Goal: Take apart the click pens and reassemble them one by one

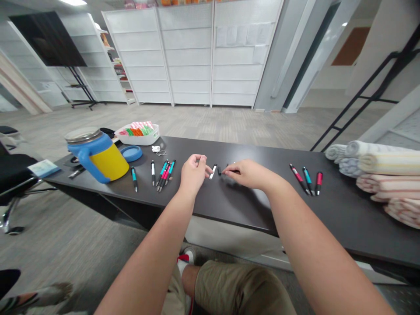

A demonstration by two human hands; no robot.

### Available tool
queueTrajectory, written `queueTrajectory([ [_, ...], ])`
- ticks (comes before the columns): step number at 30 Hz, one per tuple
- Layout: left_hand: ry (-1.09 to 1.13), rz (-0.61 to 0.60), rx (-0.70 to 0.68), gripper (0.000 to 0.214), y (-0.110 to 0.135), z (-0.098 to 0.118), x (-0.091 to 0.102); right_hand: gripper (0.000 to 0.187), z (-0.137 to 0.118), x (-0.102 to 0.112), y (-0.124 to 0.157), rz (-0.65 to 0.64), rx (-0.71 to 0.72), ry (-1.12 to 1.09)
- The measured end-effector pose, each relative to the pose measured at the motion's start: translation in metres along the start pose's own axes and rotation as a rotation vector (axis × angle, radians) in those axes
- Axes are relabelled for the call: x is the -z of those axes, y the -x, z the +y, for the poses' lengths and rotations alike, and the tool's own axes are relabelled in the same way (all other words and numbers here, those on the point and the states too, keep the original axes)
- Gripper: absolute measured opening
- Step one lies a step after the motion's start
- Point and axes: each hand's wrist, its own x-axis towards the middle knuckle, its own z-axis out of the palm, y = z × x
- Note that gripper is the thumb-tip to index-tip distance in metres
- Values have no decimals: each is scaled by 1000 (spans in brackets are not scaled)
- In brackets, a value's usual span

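Note:
My left hand hovers at the middle of the dark table, its fingers loosely bent and apart. Just beyond its fingertips lies a white pen barrel with a dark end; whether they touch it I cannot tell. Beside the barrel is a short black pen piece. My right hand comes in from the right, thumb and fingers pinched together close to the black piece. Something small and dark shows at those fingers, too hidden to name. Left of my hands lies a cluster of teal and pink pens.
A white pen and a teal pen lie by a yellow-blue mug. Behind are a blue lid and a white basket of packets. At right lie three pens and rolled towels.

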Motion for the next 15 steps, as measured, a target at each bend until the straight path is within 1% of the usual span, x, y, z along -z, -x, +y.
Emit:
queueTrajectory([
  [3, 4, 25, 29, 29, -4, -5, 1, 30, -6, 2, 2, -55, 13, -6],
  [6, -4, 56, 29, 29, -6, -9, 2, 30, -12, 2, 2, -97, -18, 14],
  [11, -49, 55, 38, 28, -7, -11, 2, 22, -14, -2, 3, -128, -105, 21],
  [15, -68, 55, 12, 26, -9, -14, 1, 17, -12, -5, 4, -124, -149, 32],
])
